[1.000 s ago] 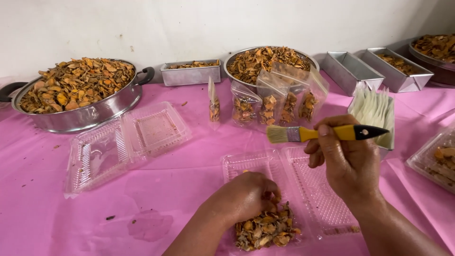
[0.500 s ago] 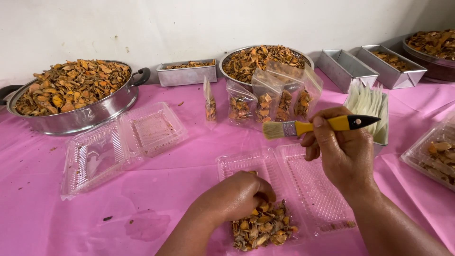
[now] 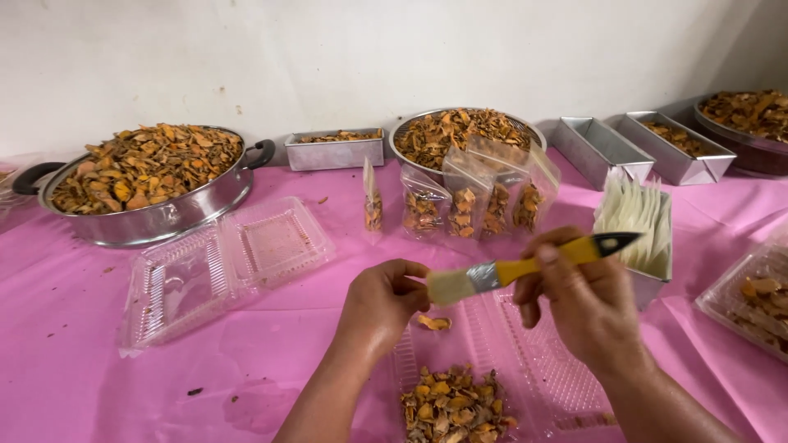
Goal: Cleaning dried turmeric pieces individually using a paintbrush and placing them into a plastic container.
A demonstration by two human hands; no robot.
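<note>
Now raised off the dried orange chips (image 3: 453, 406), the left hand (image 3: 384, 302); earlier pressed into that heap, since lifted and brought up to the bristles. Brush (image 3: 525, 264) shifted little, held level above the open clear clamshell box (image 3: 525, 369) near the front edge.

Largest item noted: pink table cover (image 3: 66, 328), spread under everything. At far left, large steel pan (image 3: 148, 184) with black handles, heaped with orange-brown chips. At back centre, round steel bowl (image 3: 460, 135) of the same. Beside the pan, second clear clamshell (image 3: 222, 267), lying open. Along the wall, small rectangular tin (image 3: 335, 149); at back right, two longer tins (image 3: 640, 148). Right of centre, metal box (image 3: 648, 238) packed with pale flat pouches standing on edge. In front of the bowl, four small clear bags (image 3: 468, 205), part filled with chips, standing upright. At right edge, clear tray (image 3: 751, 299) with chips, cut off by the frame. One loose chip (image 3: 433, 322) lying in the box just under the left hand.

Right hand (image 3: 587, 308): fingers closed firmly around the yellow handle, thumb on top. Left hand: fingers curled narrow, thumb and forefinger tips pinched at the pale bristle end; actual contact not clear.
</note>
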